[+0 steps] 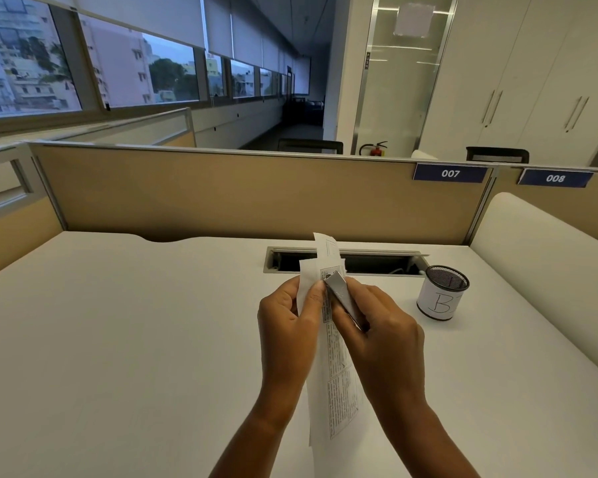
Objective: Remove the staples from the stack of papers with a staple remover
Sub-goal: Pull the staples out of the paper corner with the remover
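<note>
I see narrow white printed stack of papers [337,381] raised over white bench [118,339], left hand [287,326] pinching its top edge, right hand [380,336] gripping flat silver metal staple remover [342,298] against it, black mesh cup [442,292] near right, bench wide open on left.

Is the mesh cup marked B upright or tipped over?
Upright. The mesh cup stands on its base on the desk, open rim facing up, the letter B reading level. Contents: cannot tell.

White desk [118,322], tan partition [221,194], windows [118,70], white cabinets [532,81]
</note>
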Available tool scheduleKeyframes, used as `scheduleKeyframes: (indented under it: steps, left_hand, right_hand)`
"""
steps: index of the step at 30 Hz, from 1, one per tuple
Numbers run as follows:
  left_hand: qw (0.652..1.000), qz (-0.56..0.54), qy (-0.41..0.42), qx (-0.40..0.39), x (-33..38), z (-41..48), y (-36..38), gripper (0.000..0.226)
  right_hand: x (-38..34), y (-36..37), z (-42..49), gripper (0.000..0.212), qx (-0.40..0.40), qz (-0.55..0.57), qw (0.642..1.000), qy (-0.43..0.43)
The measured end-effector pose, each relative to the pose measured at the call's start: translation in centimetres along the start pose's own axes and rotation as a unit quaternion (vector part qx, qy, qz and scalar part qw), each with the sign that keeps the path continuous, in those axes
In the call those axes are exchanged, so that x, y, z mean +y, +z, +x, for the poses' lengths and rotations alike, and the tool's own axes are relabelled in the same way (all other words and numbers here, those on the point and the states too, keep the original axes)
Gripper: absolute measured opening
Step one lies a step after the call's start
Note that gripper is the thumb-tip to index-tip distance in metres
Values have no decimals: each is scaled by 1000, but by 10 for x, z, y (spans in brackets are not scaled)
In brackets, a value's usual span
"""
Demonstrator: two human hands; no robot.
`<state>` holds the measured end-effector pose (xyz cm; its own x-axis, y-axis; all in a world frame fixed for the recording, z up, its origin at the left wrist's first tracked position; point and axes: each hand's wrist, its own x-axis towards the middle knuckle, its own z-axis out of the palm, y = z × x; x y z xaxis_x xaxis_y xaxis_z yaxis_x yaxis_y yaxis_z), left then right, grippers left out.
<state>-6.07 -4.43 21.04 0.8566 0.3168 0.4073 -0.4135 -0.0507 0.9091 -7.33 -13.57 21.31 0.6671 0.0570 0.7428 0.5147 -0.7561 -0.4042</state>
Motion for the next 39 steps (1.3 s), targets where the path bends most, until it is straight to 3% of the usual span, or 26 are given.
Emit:
scheduleKeyframes:
  steps: [15, 21, 26, 33, 39]
  left_hand:
    - [999, -17, -35, -25, -1, -2, 1, 23]
    - [1000, -23, -12, -9, -2, -6, 4, 25]
    - [999, 23, 28, -7, -6, -9, 5, 21]
    - [995, -71, -71, -2, -2, -3, 6, 33]
    - [995, -26, -94, 15, 0, 8, 6, 26]
  right_hand:
    - [21, -7, -3, 36, -35, -44, 995, -87]
    - [17, -4, -4, 36, -23, 64, 998, 13]
    - [14, -4, -3, 38, -17, 81, 996, 25]
    - [17, -4, -4, 36, -16, 18, 999, -32]
    - [20, -3, -5, 38, -24, -29, 996, -76]
